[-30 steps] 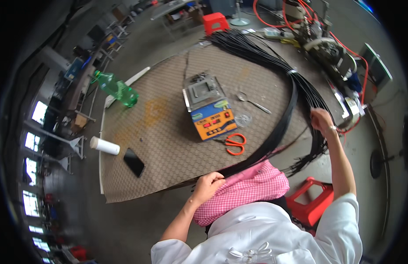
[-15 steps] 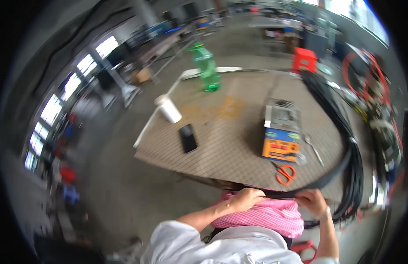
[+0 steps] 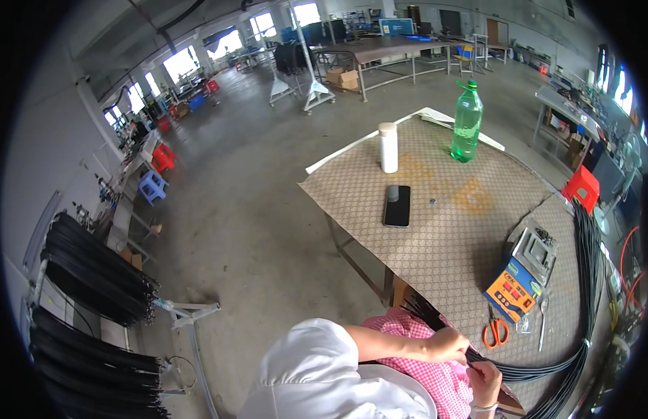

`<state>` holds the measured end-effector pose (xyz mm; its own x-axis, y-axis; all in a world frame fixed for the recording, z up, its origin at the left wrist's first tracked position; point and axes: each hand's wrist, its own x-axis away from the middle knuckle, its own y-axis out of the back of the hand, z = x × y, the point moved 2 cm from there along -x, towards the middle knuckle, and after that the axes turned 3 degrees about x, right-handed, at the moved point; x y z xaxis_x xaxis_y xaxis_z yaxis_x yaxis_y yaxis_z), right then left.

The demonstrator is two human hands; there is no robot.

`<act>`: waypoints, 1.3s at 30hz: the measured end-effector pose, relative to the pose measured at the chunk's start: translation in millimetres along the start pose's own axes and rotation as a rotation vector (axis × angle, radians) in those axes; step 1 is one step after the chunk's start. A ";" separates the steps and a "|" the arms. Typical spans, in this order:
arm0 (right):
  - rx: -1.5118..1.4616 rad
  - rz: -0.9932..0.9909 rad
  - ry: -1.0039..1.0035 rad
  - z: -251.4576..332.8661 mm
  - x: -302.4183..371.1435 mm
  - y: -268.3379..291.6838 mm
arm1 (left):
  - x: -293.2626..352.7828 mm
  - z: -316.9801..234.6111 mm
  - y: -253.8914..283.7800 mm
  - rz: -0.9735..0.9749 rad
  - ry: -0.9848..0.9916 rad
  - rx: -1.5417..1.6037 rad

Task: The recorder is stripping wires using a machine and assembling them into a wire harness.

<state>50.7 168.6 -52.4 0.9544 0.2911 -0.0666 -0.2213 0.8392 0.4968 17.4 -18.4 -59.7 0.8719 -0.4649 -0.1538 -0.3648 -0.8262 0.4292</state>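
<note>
A bundle of thin black cables curves from the table's right side to my hands at the near edge. My left hand is closed around the cables, and its fingers are partly hidden. Close beside it, my right hand also grips the bundle with bent fingers. Loose cable ends stick out beyond my left hand. Pink checked cloth covers my lap beneath the hands. Orange-handled scissors lie on the table just past my right hand.
An orange and blue box-shaped device with a metal top stands near a metal spoon. Farther off are a phone, a white bottle and a green bottle. Black cables hang on a rack at left.
The view has swung left, so the table sits farther right and the cable rack shows. My hands have come closer together on the cables.
</note>
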 end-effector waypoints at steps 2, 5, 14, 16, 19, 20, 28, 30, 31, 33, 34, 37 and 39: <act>0.197 -0.136 0.197 20.0 -6.6 -0.1 | -5.6 3.4 -6.0 -0.035 0.012 0.066; 0.451 -0.256 0.488 58.1 -8.6 5.0 | -11.1 19.7 -15.9 0.152 0.570 0.856; 0.568 -0.284 0.373 79.6 -10.6 -1.1 | -10.5 12.9 -23.1 -0.032 0.792 1.255; 0.190 -0.278 0.108 66.0 -12.5 -4.7 | -18.9 11.6 -27.5 -0.182 0.560 1.052; -0.371 -0.167 -0.249 29.0 -7.7 -3.5 | -35.7 12.3 -40.1 -0.367 0.268 0.882; -0.251 -0.114 -0.138 28.3 -9.8 0.3 | -39.2 3.0 -36.0 -0.385 0.244 0.845; -0.468 -0.127 -0.418 56.7 -8.7 8.4 | -48.8 -17.9 -22.7 -0.217 0.359 0.754; -0.033 -0.092 -0.001 56.3 -13.6 12.3 | -48.8 -10.2 -27.9 -0.087 0.603 1.108; -0.203 -0.143 -0.178 50.5 -12.7 13.4 | -48.9 -7.9 -30.1 -0.087 0.579 1.205; -0.550 -0.245 -0.537 43.6 -10.4 11.4 | -45.9 -13.4 -27.5 -0.088 0.533 1.390; -0.547 -0.235 -0.556 43.2 -10.7 12.3 | -45.7 -18.1 -25.6 -0.028 0.518 1.325; -0.608 -0.194 -0.558 57.7 -10.8 8.6 | -45.2 -15.7 -34.5 0.035 0.381 1.158; -0.700 -0.133 -0.556 65.1 -10.5 10.4 | -45.2 -16.3 -36.3 -0.017 0.414 1.237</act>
<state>51.4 144.4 9.8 0.8998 0.0601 0.4322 -0.0002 0.9905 -0.1372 -3.5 37.8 -53.9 0.8337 -0.5030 0.2281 -0.2167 -0.6778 -0.7025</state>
